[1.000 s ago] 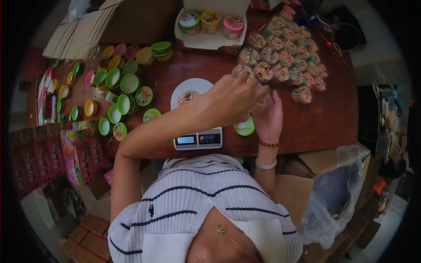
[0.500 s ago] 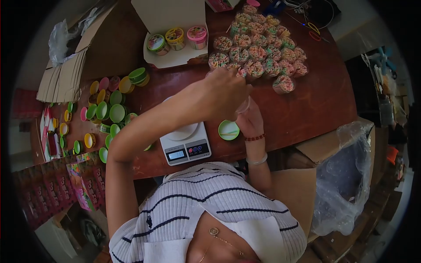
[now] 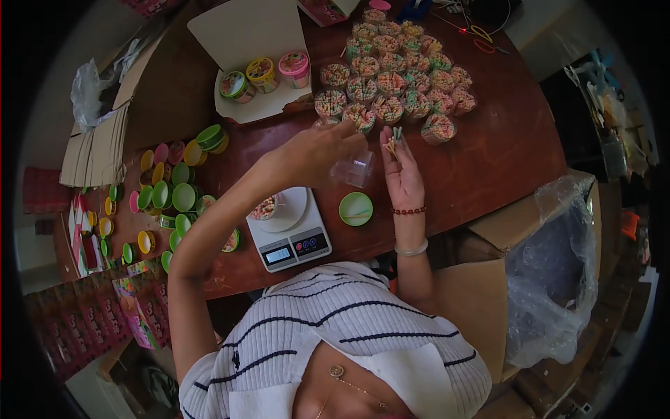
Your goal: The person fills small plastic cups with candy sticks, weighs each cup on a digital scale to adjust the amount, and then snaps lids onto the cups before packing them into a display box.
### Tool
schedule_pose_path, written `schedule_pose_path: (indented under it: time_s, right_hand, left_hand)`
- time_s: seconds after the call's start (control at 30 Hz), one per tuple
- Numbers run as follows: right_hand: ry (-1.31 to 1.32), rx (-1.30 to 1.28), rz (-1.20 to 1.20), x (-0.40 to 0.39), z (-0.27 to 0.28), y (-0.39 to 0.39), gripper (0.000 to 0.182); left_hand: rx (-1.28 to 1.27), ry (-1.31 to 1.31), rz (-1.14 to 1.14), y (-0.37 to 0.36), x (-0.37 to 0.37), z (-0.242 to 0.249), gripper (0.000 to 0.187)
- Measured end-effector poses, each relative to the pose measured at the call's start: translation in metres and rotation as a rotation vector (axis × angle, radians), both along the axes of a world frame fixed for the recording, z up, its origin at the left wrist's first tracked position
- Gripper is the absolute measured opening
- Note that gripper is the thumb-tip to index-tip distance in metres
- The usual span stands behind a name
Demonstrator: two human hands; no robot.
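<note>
Left hand (image 3: 322, 152): is gripping a tilted, clear plastic cup (image 3: 359, 170), at its fingers.
Right hand (image 3: 405, 183): is clamping thin pastel sticks (image 3: 393, 148) between its fingers, just right of the cup.
Round green plastic lid (image 3: 356, 209): is lying left of the right wrist.
Risk: loosening fingers could be scattering sticks; over-squeezing could be deforming the cup.

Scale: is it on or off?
On: the scale has a lit, pale blue display; its digits are too small to read.
</note>
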State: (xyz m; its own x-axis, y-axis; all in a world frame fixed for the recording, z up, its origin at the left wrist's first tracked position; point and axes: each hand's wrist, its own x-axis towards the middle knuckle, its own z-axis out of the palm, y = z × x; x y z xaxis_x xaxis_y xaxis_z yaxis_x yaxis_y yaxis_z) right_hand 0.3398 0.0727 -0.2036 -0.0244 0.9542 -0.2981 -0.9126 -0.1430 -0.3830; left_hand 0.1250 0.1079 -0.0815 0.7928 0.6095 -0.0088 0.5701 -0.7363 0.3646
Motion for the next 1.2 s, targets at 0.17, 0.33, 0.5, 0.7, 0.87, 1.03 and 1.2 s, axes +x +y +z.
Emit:
schedule_pose_path:
  time_s: [0.17,0.33,0.5,0.7,0.87,1.03,1.2]
  right_hand:
    - [-0.163,0.062,-0.158,0.01,0.024,-0.008,0.037]
    - [-0.283,0.132,-0.146,-0.008,0.036,-0.016,0.036]
    - [-0.369,0.192,-0.122,-0.044,0.054,-0.022,0.033]
    - [-0.481,0.135,-0.071,-0.079,0.068,-0.029,0.033]
    - [-0.112,0.077,0.067,-0.063,0.028,-0.012,0.032]
    - [0.442,0.152,0.223,-0.048,0.007,0.0,0.029]
    - [-0.099,-0.186,0.173,-0.076,0.103,-0.023,0.012]
  left_hand:
    - [0.0,-0.112,0.041,-0.009,0.012,-0.027,0.052]
    - [-0.105,0.015,0.179,-0.015,0.004,-0.037,0.04]
    - [0.11,-0.367,0.175,-0.028,-0.002,-0.001,0.033]
    - [-0.256,-0.696,0.409,-0.026,0.0,0.009,0.026]
    - [-0.127,-0.792,0.457,-0.026,-0.013,0.012,0.016]
    - [-0.074,-0.754,0.528,-0.043,-0.045,0.03,0.018]
    - [-0.11,-0.651,0.659,-0.09,-0.11,0.052,0.017]
